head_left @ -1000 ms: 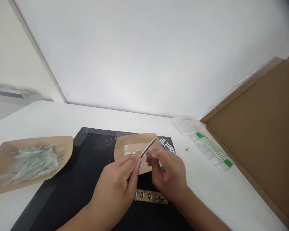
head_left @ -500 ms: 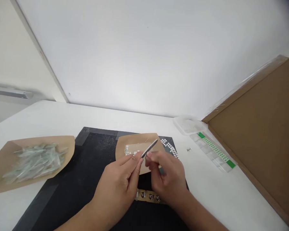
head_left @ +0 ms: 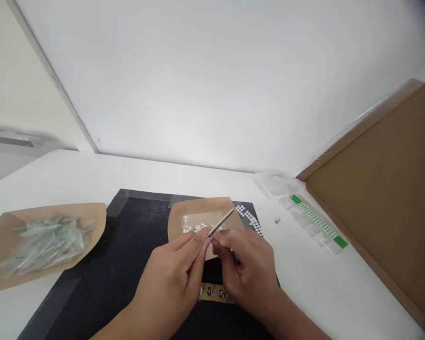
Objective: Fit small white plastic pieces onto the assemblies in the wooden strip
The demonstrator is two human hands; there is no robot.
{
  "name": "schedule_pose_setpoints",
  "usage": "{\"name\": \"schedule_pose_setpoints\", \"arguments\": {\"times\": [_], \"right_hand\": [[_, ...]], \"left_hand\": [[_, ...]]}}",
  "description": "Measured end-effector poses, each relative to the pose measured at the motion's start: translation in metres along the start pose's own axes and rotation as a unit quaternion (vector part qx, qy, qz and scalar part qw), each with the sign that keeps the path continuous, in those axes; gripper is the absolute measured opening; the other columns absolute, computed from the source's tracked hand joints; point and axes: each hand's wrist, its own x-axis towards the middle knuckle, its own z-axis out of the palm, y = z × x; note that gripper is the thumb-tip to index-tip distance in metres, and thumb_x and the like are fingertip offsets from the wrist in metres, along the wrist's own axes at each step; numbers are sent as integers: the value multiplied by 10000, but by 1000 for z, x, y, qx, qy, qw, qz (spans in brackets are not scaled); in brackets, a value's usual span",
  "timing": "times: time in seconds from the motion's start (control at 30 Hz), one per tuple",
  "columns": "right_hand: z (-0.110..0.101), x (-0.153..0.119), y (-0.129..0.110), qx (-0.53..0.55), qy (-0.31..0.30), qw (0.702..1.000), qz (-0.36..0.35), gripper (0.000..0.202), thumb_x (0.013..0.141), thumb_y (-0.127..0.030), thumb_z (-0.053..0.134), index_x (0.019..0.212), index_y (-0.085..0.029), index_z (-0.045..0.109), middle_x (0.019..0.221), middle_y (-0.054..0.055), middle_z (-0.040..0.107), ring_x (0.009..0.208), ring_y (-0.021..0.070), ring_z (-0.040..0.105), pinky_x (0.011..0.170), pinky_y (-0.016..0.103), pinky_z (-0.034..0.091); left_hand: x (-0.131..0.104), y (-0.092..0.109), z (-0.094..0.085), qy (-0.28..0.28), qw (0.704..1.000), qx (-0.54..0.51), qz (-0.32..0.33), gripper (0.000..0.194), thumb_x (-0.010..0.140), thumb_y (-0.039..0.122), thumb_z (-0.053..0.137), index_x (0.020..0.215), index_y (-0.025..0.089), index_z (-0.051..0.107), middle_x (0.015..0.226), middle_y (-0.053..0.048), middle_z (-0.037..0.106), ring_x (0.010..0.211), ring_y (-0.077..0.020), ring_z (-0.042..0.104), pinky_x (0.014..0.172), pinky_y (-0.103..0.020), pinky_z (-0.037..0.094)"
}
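My left hand [head_left: 175, 269] pinches the lower end of a thin, flat strip [head_left: 221, 223], dark on one face with a pale edge. The strip slants up and to the right. My right hand [head_left: 248, 262] is closed beside it, thumb and forefinger pressed together near my left fingertips. Whatever is between those right fingers is too small to make out. Beneath the hands sits a brown paper tray [head_left: 184, 208] with small white pieces [head_left: 187, 230] in it. Partly hidden below my right hand lies a brown strip with shiny round metal parts [head_left: 210, 291].
On the left, a larger brown paper tray [head_left: 98, 215] holds many clear packets. A black mat [head_left: 138, 226] covers the middle of the white table. White dots [head_left: 246, 215] on a sheet, small metal bits [head_left: 277, 221] and a compartment box with a green label [head_left: 318, 222] lie right, near a cardboard panel [head_left: 382, 189].
My right fingers have moved in closer to my left fingertips at the strip's lower end. The strip stays in my left hand. The view has shifted slightly.
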Motion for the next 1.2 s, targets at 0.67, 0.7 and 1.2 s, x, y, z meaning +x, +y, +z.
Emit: {"name": "schedule_pose_setpoints", "arguments": {"times": [0.67,0.7,1.2], "right_hand": [[5,-2,5,-1,-1,1000,1,202,968,-68,577,837,-223,571,699,-50,716,600,137,667,663,318,365],[5,-2,4,4,-6,1000,3,204,974,-79,575,829,-224,570,691,-49,710,588,139,657,658,318,366],[4,0,4,-1,0,1000,13,214,982,-99,569,811,-228,578,647,-50,681,552,137,623,631,315,367]], "left_hand": [[1,-3,3,-5,999,-44,-24,321,1069,177,512,1290,192,745,872,-58,734,745,-162,727,825,-292,654],[0,-3,3,-5,999,-47,-22,321,1068,176,512,1287,193,746,881,-61,737,759,-165,731,833,-295,653],[0,-3,5,-7,998,-53,-28,295,1076,198,508,1187,197,781,872,-64,739,723,-161,715,788,-275,640]]}}
